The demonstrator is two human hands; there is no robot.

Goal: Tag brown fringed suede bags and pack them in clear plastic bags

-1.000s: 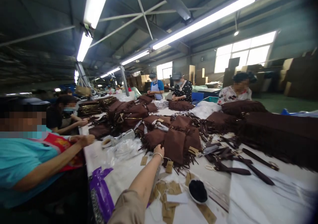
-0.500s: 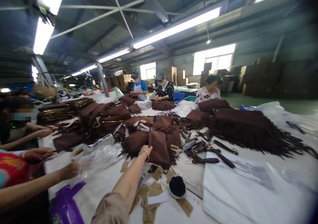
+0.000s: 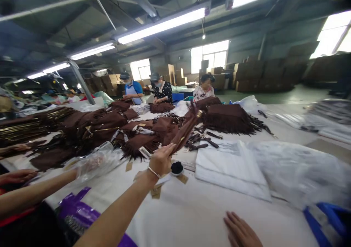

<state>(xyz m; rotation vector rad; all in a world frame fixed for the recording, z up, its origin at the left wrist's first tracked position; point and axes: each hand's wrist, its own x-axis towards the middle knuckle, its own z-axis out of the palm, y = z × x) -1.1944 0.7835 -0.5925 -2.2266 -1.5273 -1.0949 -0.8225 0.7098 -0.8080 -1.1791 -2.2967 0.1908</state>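
Observation:
My left hand [image 3: 161, 158], with a bracelet at the wrist, grips a dark brown fringed bag [image 3: 184, 134] and holds it up on edge above the table. The bag is slightly blurred, and part of its lower end is hidden behind my fingers. Low in the view, my right hand [image 3: 241, 231] is over the white table top, fingers stretched out and nothing in them. Just beyond my left wrist sits a small white bowl of black material [image 3: 177, 168], with brown card tags [image 3: 155, 193] around it.
Brown bags [image 3: 90, 126] are heaped across the table, with a fringed stack [image 3: 226, 118] at right. Loose straps [image 3: 210, 141] lie before white plastic bags [image 3: 230, 168]. A purple bag [image 3: 78, 212] and a co-worker's arm [image 3: 41, 190] are at left; a blue object [image 3: 325, 219] at right.
The view has swung right. My left hand has lifted the brown bag off the heap and brought it nearer, turned on edge. My right hand has come into view at the bottom.

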